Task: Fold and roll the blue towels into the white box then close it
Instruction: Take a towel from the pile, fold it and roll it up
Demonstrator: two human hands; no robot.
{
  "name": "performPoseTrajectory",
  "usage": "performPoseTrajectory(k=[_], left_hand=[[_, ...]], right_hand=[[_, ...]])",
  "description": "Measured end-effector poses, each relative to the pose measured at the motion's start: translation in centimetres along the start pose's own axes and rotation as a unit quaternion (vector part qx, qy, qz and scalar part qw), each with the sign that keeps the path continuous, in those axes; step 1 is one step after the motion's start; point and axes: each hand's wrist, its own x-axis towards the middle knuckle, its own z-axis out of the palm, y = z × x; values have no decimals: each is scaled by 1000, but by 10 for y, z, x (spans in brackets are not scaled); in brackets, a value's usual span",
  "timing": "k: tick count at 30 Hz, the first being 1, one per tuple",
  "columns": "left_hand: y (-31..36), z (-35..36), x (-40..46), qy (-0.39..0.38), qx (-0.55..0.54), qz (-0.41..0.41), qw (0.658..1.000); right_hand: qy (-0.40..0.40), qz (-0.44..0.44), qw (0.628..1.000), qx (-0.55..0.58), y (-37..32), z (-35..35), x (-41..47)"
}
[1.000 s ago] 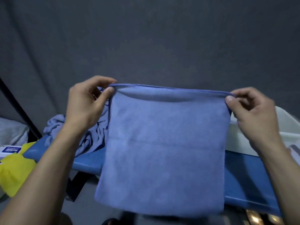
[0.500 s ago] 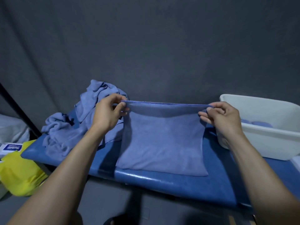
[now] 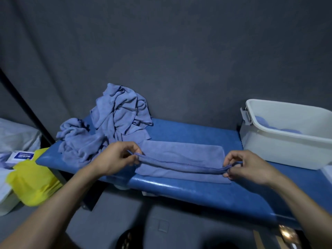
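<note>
At the far left a small white carton (image 3: 21,156) carries a blue label with white lettering, too blurred to read; beside it lies a yellow bag (image 3: 30,184). No other writing shows.

The folded blue towel (image 3: 181,157) lies flat on the blue padded worktop (image 3: 188,190), near its front edge. The left hand (image 3: 116,159) pinches the left end of the towel's upper hemmed edge between thumb and curled fingers, a tight grip. The right hand (image 3: 249,165) pinches the right end of the same edge likewise, and the edge sags between the two.

A heap of unfolded blue towels (image 3: 109,123) sits behind the left hand. The white box (image 3: 287,139) stands open at the right, with rolled blue towels (image 3: 264,121) inside.
</note>
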Motion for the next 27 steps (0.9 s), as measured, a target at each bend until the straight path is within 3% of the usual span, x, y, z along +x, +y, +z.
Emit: performPoseTrajectory(k=[16, 23, 27], left_hand=[[-7, 27, -17, 19, 65, -16, 998], [-9, 22, -13, -6, 210, 45, 977], [-7, 21, -12, 28, 274, 91, 957]], right_hand=[[28, -35, 997, -70, -4, 11, -12], [18, -44, 993, -109, 3, 10, -10], [16, -68, 992, -102, 12, 9, -10]])
